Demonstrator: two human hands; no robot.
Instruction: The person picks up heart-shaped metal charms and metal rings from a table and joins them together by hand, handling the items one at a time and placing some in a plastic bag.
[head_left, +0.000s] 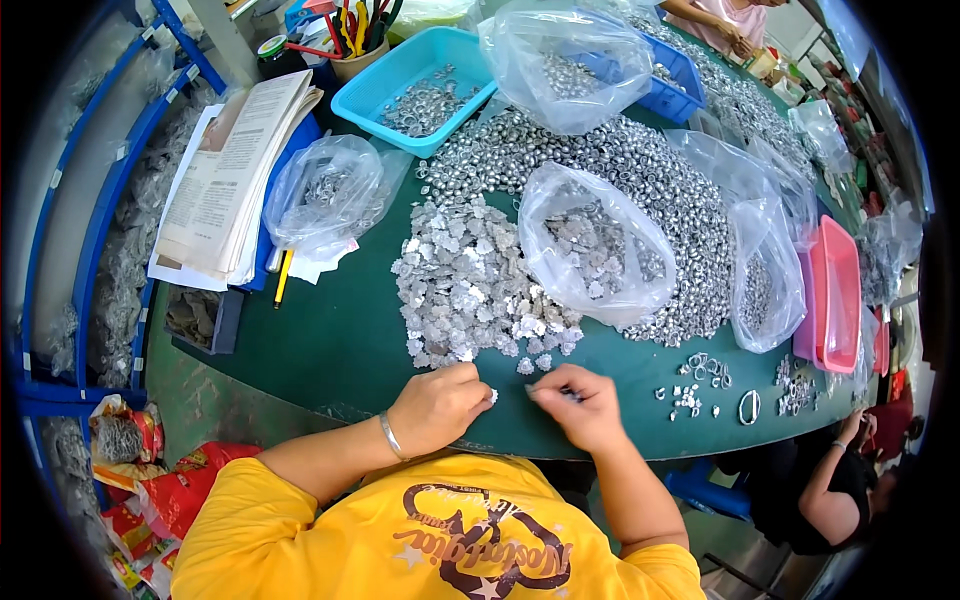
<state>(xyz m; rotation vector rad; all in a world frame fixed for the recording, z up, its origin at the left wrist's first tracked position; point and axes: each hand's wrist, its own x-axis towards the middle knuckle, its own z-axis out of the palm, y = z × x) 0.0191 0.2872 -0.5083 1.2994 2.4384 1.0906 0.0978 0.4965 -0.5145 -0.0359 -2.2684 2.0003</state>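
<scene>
At the near edge of the green table (300, 345), my left hand (438, 408) pinches a small silvery metal piece (493, 396) between thumb and fingertips. My right hand (583, 405) is closed a short way to its right. Something small and dark grey shows at its fingers, but it is too blurred to name. Beyond both hands lies a heap of flat, jagged-edged silvery metal pieces (455, 280). A few loose ones (525, 366) lie just past the gap between my hands. An open clear plastic bag (655, 290) with more such pieces sits against the heap's right side.
Small rounded metal parts (695, 230) form a big pile behind. Around it stand a turquoise basin (350, 103), a blue basket (690, 95), more plastic bags (780, 320) and a pink bin (838, 290). Papers (215, 190) lie left; loose rings (710, 370) lie right. Other people sit nearby.
</scene>
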